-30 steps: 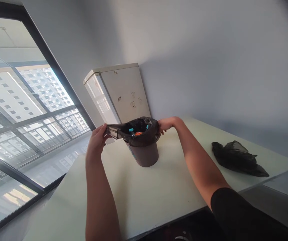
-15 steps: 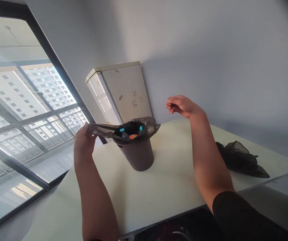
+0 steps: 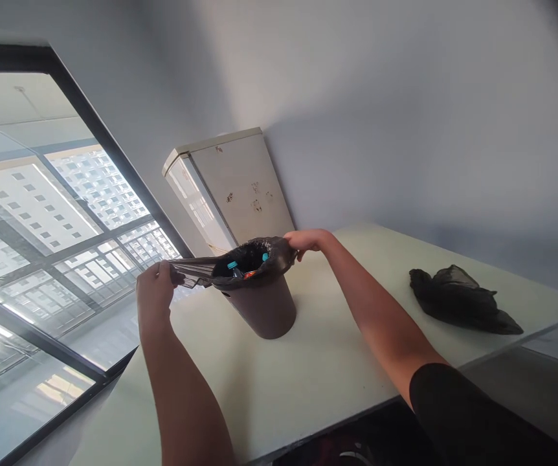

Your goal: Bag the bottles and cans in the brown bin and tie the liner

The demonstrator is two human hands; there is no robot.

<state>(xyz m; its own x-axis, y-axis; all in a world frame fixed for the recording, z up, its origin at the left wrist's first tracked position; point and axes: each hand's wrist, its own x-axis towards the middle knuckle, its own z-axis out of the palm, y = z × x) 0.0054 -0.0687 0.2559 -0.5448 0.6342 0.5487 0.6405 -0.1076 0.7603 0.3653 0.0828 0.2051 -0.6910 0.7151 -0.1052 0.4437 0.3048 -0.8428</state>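
Note:
A brown trash can (image 3: 267, 310) stands on the pale table, lined with a black trash bag (image 3: 279, 257) folded over its rim. Inside it I see bottles with teal caps (image 3: 232, 265) and something orange-red. My left hand (image 3: 155, 288) is closed on the bag's left edge, pulling it out taut to the side. At the rim's right side, my right hand (image 3: 304, 241) has its fingers closed on the bag's edge. Its fingertips are partly hidden.
A second crumpled black plastic bag (image 3: 461, 301) lies at the right of the table (image 3: 337, 362). Behind the table stands a white fridge (image 3: 240, 184) against the grey wall. A large dark-framed window (image 3: 60, 246) is on the left.
My right hand has come down and left onto the bag's right edge from the air. My left hand still holds the stretched bag. The view has shifted slightly.

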